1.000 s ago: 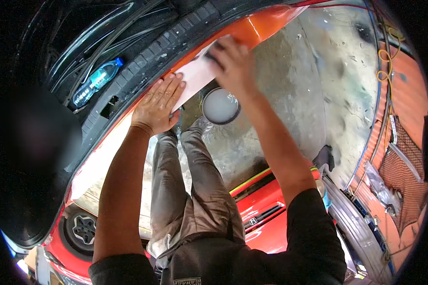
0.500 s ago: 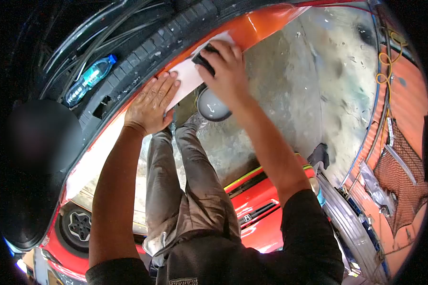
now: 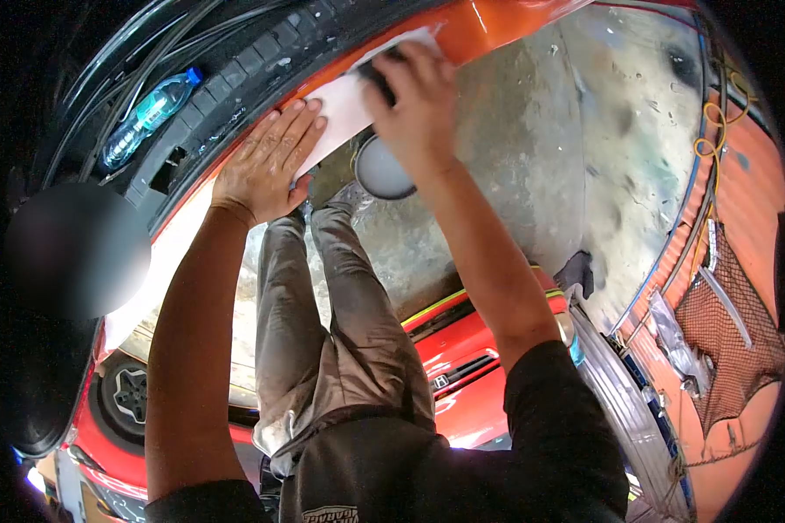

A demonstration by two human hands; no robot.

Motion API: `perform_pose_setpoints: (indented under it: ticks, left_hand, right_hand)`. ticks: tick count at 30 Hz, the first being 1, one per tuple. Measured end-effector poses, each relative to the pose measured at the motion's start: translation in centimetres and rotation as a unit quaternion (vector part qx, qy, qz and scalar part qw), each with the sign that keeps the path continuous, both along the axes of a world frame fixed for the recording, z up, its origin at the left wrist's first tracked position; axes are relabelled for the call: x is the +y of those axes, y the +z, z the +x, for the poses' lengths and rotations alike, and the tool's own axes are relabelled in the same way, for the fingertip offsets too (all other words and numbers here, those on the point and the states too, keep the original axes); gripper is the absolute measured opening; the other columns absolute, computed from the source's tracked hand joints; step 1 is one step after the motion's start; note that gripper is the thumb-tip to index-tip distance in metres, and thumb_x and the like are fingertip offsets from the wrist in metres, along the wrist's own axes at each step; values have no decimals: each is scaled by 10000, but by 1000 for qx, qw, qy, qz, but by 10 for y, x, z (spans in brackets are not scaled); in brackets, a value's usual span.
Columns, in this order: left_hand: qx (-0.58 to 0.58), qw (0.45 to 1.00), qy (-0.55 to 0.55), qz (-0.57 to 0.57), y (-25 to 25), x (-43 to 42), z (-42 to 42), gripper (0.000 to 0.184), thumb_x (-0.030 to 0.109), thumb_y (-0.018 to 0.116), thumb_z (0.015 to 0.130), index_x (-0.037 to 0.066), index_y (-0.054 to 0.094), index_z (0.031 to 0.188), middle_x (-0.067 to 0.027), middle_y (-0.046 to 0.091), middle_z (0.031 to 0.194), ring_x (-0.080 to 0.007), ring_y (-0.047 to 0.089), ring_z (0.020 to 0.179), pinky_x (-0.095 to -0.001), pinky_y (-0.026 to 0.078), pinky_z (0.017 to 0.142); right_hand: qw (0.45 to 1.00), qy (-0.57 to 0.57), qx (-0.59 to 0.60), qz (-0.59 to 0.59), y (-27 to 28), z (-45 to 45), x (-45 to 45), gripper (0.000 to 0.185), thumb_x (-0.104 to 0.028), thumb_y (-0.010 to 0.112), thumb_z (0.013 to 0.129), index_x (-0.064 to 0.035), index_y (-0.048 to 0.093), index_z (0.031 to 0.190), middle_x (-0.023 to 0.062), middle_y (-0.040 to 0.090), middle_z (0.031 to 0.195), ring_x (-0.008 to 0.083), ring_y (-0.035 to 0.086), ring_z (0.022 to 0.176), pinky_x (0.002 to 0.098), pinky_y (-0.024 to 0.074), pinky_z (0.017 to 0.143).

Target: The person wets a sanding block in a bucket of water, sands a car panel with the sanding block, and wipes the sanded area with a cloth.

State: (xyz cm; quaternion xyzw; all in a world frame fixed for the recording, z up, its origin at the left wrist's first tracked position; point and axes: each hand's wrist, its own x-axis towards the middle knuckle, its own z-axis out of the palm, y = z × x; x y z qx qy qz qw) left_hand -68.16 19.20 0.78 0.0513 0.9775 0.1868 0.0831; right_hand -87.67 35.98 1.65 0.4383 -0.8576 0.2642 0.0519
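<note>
An orange car panel (image 3: 488, 26) with a whitish-pink patch (image 3: 338, 106) runs along the upper part of the head view. My left hand (image 3: 270, 161) lies flat on the panel at the left end of the patch, its fingers stretched and nothing in it. Farther right, my right hand (image 3: 417, 105) is closed on a dark block (image 3: 379, 77) and presses it to the patch; the hand is slightly blurred. Below the patch, a round container (image 3: 384, 167) of cloudy liquid stands on the floor.
A plastic bottle (image 3: 151, 118) lies in the dark bay beyond the panel edge. Behind my legs is a red car (image 3: 467, 366). Orange corrugated sheeting (image 3: 746, 187) with netting (image 3: 728, 327) and a looped yellow cord (image 3: 713, 131) is at the right.
The view has shifted, so the panel, bottle and container appear farther left and higher. My right hand has moved back and forth over the patch with the dark block; my left hand has stayed flat.
</note>
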Motion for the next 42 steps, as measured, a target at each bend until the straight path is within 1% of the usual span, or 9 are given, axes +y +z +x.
perform_pose_setpoints:
  ticks: [12,16,20,23,30,31,34,38,42]
  left_hand:
    - [28,999,18,7,-3,3,3,906,309,706,816,132,322,1618,-41,273,1698,-215,249,1568,-391,224,1292]
    - [30,999,23,15,-2,1,1,907,301,710,815,133,322,1618,-36,276,1697,-212,251,1567,-386,221,1292]
    - [28,999,23,21,-4,4,3,901,293,712,815,133,329,1615,-37,280,1694,-209,256,1564,-388,224,1292]
    - [29,999,22,18,-1,4,3,902,287,713,808,132,334,1612,-41,286,1692,-208,262,1562,-389,231,1290]
    - [37,999,21,13,1,2,1,894,281,698,808,132,335,1611,-43,289,1689,-209,267,1559,-388,233,1291]
    - [32,999,21,16,1,3,2,893,283,696,809,132,334,1611,-43,288,1689,-209,268,1558,-388,232,1291]
    - [31,999,22,18,0,2,1,893,285,692,811,132,332,1612,-43,285,1690,-209,269,1557,-388,231,1292]
    - [44,999,23,17,-2,2,1,902,281,694,808,133,323,1617,-44,282,1692,-210,268,1558,-388,229,1293]
    - [41,999,21,15,-4,3,3,906,281,692,807,131,319,1618,-46,281,1693,-215,265,1559,-390,230,1293]
  right_hand:
    - [998,66,6,-8,-1,-22,6,335,-212,819,771,-78,736,1066,128,664,1242,347,601,1145,492,451,1012]
    - [998,-57,15,-21,-9,-13,2,347,-233,827,765,-83,734,1064,125,663,1251,342,591,1200,504,449,1002]
    - [998,62,-6,19,5,-5,1,316,-239,830,761,-97,743,1029,98,674,1212,343,569,1192,490,454,1010]
    - [998,-51,-17,-28,4,-39,5,306,-221,826,764,-96,744,1032,96,669,1222,335,568,1186,490,452,1016]
    - [999,29,35,-30,-20,-25,6,306,-245,814,788,-82,735,1034,127,684,1193,337,607,1150,499,463,987]
    - [989,-85,-118,-27,-2,-30,5,321,-257,824,776,-84,736,1032,132,682,1202,336,608,1156,501,456,998]
    - [995,-93,40,-13,-10,-5,-4,318,-240,826,768,-88,738,1033,129,683,1183,343,608,1145,497,459,996]
    - [997,77,-4,-31,4,-6,-4,264,-217,820,754,-98,737,975,113,671,1165,344,599,1118,488,461,986]
    - [996,-75,-25,-36,0,-33,3,286,-198,820,740,-100,727,992,105,663,1119,341,600,1113,495,458,987]
